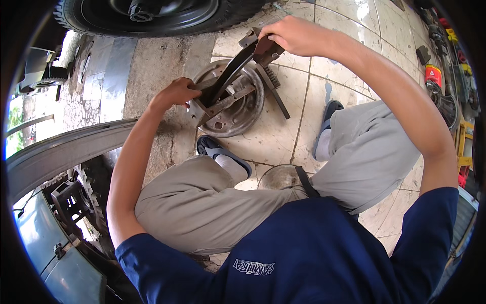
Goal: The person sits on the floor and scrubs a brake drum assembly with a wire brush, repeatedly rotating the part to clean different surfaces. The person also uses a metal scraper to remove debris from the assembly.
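A long curved metal bracket (234, 68), dark and worn, slants across a rusty round steel wheel rim (246, 117) on the tiled floor. My right hand (296, 36) is wrapped over the bracket's far upper end. At its near lower end my left hand (178, 94) grips the edge, the thumb reaching over the metal; some of its fingers are hidden. What looks like a wire brush (272, 81) with a dark handle lies against the tiles just right of the rim, partly behind the bracket.
A large tyre (167, 31) stands at the far edge. At left are a metal beam (71, 152) and a bluish vehicle panel (55, 248). Between my legs is a round stool (278, 178). A red can (433, 75) stands among tools along the right side.
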{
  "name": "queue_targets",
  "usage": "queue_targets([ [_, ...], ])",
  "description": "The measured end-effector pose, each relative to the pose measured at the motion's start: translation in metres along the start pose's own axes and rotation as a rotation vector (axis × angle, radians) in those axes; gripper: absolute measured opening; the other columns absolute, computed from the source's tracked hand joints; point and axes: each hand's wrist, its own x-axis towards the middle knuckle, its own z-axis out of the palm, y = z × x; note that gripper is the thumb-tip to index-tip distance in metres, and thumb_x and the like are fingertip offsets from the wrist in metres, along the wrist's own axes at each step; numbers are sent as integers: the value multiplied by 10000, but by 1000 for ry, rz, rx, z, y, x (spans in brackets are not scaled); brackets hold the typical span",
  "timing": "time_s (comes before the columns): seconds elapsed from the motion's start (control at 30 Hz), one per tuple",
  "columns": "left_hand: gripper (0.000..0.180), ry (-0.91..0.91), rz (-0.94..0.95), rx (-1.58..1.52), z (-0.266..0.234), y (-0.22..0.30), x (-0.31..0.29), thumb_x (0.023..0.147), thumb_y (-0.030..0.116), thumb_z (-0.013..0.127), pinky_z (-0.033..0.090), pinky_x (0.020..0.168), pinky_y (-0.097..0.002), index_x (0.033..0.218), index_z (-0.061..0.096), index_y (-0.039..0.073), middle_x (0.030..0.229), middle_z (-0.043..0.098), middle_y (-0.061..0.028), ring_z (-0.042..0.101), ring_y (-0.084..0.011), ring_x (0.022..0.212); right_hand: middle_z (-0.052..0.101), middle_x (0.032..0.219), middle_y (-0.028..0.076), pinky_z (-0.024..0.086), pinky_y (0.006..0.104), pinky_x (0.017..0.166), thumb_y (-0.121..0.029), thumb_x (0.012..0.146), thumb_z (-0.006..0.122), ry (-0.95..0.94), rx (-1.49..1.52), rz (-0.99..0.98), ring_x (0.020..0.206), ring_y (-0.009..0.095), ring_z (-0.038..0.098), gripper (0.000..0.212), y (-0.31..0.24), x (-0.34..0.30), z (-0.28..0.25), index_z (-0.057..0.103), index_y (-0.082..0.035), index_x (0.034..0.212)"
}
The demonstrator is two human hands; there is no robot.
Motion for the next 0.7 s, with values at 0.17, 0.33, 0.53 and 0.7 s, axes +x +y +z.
queue_targets([
  [0.17,432,32,-49,-87,6,-3,-8,877,274,676,593,653,-323,1135,632,-69,1056,665,-186,706,-220,737,702,962,189,519,444,817,-66,947,505,-49,-54,-19,914,363,664,230,16,5,22,671,-40,1104],
  [0.33,441,10,-94,-105,12,-20,-6,880,267,670,598,657,-313,1141,621,-85,1076,662,-197,710,-226,761,702,994,186,520,434,838,-41,924,505,-28,10,-4,937,360,663,263,3,18,25,672,-29,1127],
  [0.53,436,0,-120,-134,3,-17,-25,883,265,669,612,683,-311,1146,618,-79,1044,670,-176,720,-236,779,672,1151,184,510,421,936,8,842,515,-12,-71,-73,1072,351,629,393,2,21,44,656,-28,1208],
  [0.7,418,-9,-142,-147,1,-41,-26,891,267,671,611,649,-302,1132,623,-71,1029,665,-165,720,-243,766,675,1149,183,512,426,935,13,830,509,50,-135,-184,1110,341,615,423,-5,31,55,659,-43,1222],
])
